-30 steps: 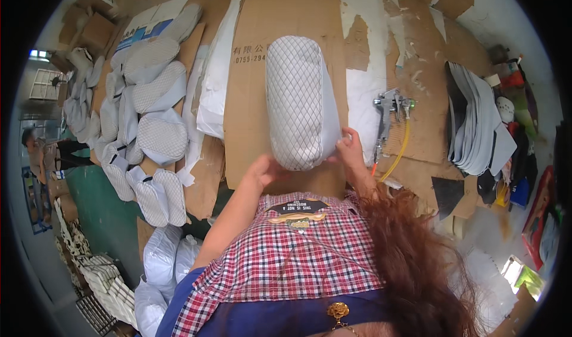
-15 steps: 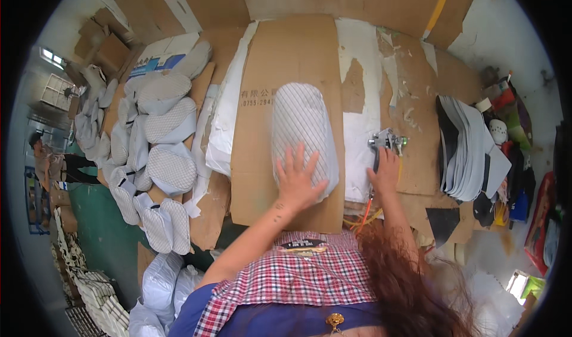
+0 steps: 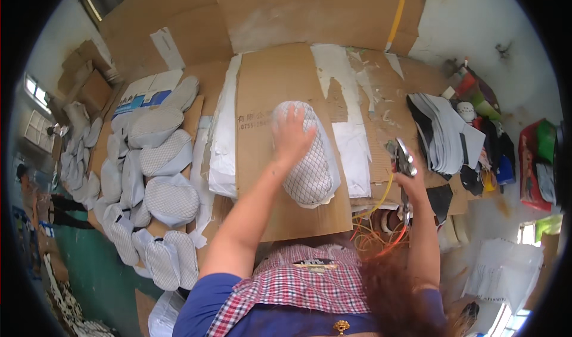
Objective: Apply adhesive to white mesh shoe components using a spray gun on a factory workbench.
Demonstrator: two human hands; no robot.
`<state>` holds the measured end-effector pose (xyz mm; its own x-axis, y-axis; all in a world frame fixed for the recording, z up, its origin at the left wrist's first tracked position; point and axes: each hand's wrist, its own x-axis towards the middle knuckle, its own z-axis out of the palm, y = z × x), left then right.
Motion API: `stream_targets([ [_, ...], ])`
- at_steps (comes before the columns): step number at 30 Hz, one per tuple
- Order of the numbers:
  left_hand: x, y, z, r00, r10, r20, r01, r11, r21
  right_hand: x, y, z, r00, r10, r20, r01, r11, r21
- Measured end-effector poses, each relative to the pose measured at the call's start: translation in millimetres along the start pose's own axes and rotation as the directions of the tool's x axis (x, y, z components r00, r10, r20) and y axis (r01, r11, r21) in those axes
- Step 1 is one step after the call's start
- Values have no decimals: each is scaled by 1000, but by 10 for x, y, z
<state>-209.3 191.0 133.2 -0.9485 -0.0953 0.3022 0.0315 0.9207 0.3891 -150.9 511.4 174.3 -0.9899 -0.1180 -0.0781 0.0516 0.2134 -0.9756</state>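
Hands both busy: left hand (image 3: 292, 139) spread wide on a quilted piece (image 3: 311, 181), right hand (image 3: 413, 181) wrapped around a spray gun (image 3: 404, 160).

So the quilted piece is lying on a brown cardboard sheet (image 3: 256, 179) around the middle of the surface, a bit closer to the near edge, with its far end angled left and the left palm laid over that end. Spray gun's up near the surface's front edge, right of the piece and not touching it, yellow hose (image 3: 385, 195) beside it. Loads of similar padded pieces (image 3: 172, 200) along the left, plus a grey sheet stack (image 3: 444, 135) by the right edge.
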Motion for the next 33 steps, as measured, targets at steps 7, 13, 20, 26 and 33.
stream_targets([
  [7,115,-285,691,975,32,221,-65,987,145,-807,-596,129,989,-149,7,149,982,-114],
  [13,346,-62,510,942,-3,335,-51,987,154,-753,-926,246,976,-125,179,127,992,3],
  [20,-486,138,468,927,157,341,-164,986,-7,-992,-1502,316,979,-107,176,94,992,82],
  [26,-867,156,169,830,282,481,-247,960,-136,-1210,-1798,517,960,-176,218,194,979,-65],
  [33,-1250,-66,-104,795,460,394,-388,887,-253,-1423,-1914,639,999,-32,30,33,999,-33],
])
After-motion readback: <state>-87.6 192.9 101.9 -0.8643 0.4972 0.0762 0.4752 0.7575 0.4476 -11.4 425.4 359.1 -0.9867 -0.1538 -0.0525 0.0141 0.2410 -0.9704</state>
